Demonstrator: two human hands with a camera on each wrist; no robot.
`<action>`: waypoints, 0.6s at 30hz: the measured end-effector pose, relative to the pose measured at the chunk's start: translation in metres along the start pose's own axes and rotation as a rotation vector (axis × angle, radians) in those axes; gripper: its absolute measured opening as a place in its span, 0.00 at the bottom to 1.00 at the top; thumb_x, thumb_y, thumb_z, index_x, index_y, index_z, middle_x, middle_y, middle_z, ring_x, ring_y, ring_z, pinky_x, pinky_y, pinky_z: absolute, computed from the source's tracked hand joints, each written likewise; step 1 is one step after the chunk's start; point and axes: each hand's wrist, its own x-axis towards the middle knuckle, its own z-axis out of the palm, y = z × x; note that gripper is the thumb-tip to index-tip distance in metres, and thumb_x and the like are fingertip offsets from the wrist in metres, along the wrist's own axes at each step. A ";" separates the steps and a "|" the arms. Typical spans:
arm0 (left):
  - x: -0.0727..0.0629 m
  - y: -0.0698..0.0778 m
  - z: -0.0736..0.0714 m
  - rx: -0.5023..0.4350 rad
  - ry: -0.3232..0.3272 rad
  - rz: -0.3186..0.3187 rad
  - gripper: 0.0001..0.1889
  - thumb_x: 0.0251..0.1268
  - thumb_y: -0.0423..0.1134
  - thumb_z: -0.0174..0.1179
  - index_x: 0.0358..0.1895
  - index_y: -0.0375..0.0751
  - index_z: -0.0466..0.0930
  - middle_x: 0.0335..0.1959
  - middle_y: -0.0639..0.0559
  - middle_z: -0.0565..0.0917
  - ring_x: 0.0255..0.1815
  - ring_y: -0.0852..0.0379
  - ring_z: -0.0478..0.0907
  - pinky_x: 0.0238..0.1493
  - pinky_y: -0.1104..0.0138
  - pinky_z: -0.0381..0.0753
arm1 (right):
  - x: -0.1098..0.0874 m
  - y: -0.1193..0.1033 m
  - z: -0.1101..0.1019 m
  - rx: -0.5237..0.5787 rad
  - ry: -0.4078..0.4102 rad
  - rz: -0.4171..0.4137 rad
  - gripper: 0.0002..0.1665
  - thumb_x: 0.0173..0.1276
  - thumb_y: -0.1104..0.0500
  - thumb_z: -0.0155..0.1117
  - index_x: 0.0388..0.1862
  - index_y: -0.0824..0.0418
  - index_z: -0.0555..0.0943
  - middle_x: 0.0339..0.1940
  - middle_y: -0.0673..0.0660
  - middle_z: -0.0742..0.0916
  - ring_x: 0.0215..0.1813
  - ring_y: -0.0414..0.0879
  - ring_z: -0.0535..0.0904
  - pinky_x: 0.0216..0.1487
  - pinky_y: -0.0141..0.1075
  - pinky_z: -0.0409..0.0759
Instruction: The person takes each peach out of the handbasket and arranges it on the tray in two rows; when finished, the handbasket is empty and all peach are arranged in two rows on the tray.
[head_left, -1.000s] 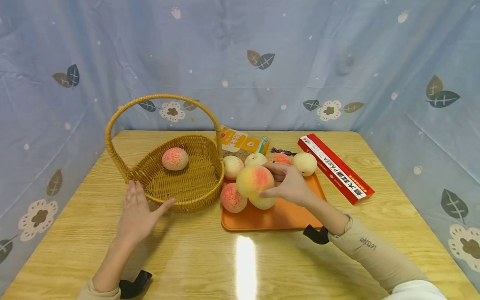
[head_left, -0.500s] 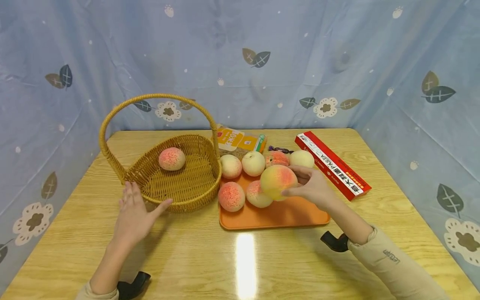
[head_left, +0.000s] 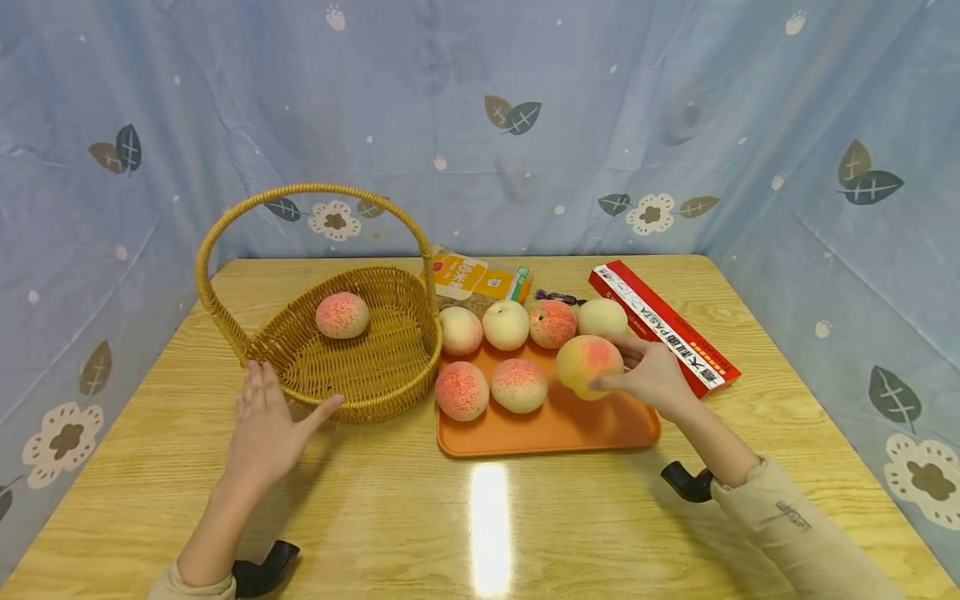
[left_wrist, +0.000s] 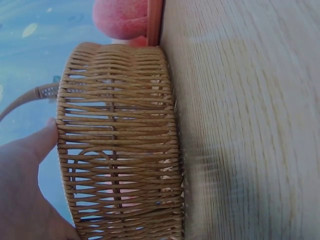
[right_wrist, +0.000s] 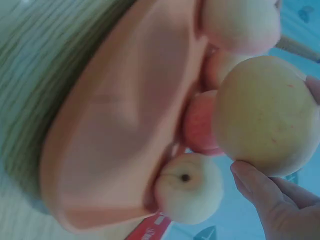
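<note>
My right hand [head_left: 651, 377] grips a yellow peach with a red blush [head_left: 589, 367] between thumb and fingers, over the right part of an orange tray [head_left: 555, 435]. In the right wrist view this peach [right_wrist: 267, 115] is in front of the other fruit. Several more peaches are on the tray, among them a speckled pink one [head_left: 461, 391] and a paler one [head_left: 519, 386] at the front. My left hand [head_left: 266, 429] rests against the near left rim of a wicker basket [head_left: 390, 407], fingers straight and thumb spread. One pink peach [head_left: 342, 315] lies inside the basket.
Behind the tray lie an orange-labelled food packet [head_left: 480, 277] and a small purple-wrapped item [head_left: 558, 297]. A long red pasta box [head_left: 667, 329] lies diagonally to the tray's right. The basket's tall handle [head_left: 315, 189] arches above it. A blue patterned curtain [head_left: 480, 125] encloses the table.
My right hand has carried the yellow peach rightward, from the tray's left part to its right part, uncovering the paler front peach. The left hand has stayed at the basket rim.
</note>
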 end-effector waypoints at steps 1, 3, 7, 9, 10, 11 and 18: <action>0.000 0.000 0.000 0.002 0.000 -0.001 0.60 0.66 0.70 0.46 0.71 0.18 0.24 0.71 0.25 0.23 0.73 0.28 0.23 0.70 0.37 0.35 | 0.002 0.002 0.000 -0.027 0.001 0.001 0.42 0.53 0.59 0.75 0.65 0.74 0.71 0.60 0.72 0.78 0.62 0.64 0.75 0.57 0.47 0.79; 0.000 0.000 0.000 0.002 -0.002 -0.002 0.61 0.66 0.70 0.46 0.71 0.18 0.24 0.71 0.25 0.23 0.73 0.28 0.24 0.70 0.37 0.34 | 0.005 0.006 0.002 -0.090 0.004 0.003 0.42 0.52 0.58 0.76 0.63 0.74 0.73 0.58 0.71 0.80 0.60 0.64 0.77 0.57 0.50 0.78; 0.000 0.000 0.000 0.002 -0.002 -0.005 0.61 0.66 0.70 0.46 0.71 0.18 0.24 0.72 0.25 0.23 0.73 0.28 0.24 0.70 0.37 0.34 | 0.010 0.013 0.008 -0.171 -0.008 0.000 0.43 0.48 0.56 0.79 0.62 0.74 0.74 0.56 0.72 0.82 0.59 0.64 0.78 0.56 0.52 0.78; 0.000 0.000 0.000 0.000 -0.003 -0.005 0.61 0.66 0.70 0.46 0.71 0.19 0.24 0.72 0.25 0.23 0.73 0.28 0.23 0.70 0.38 0.34 | 0.011 0.015 0.011 -0.202 -0.006 -0.025 0.44 0.46 0.56 0.79 0.61 0.74 0.75 0.55 0.71 0.82 0.57 0.64 0.78 0.55 0.52 0.79; 0.000 0.000 0.000 -0.001 -0.003 -0.005 0.61 0.66 0.70 0.46 0.71 0.19 0.24 0.72 0.25 0.23 0.73 0.28 0.23 0.70 0.38 0.34 | 0.012 0.016 0.012 -0.221 0.001 -0.038 0.44 0.45 0.56 0.80 0.60 0.73 0.76 0.53 0.71 0.83 0.56 0.63 0.79 0.54 0.51 0.79; 0.000 0.000 0.000 -0.001 -0.003 -0.006 0.61 0.66 0.70 0.46 0.71 0.19 0.24 0.72 0.25 0.23 0.73 0.28 0.23 0.70 0.38 0.34 | 0.012 0.017 0.014 -0.240 0.008 -0.055 0.43 0.44 0.57 0.80 0.59 0.73 0.77 0.52 0.70 0.84 0.55 0.62 0.80 0.52 0.50 0.79; 0.001 0.000 0.000 0.002 -0.004 -0.009 0.61 0.66 0.71 0.46 0.71 0.19 0.24 0.72 0.25 0.23 0.73 0.28 0.23 0.70 0.38 0.34 | 0.015 0.015 0.023 -0.332 0.025 -0.096 0.43 0.39 0.56 0.81 0.56 0.71 0.79 0.46 0.66 0.86 0.48 0.59 0.81 0.47 0.48 0.80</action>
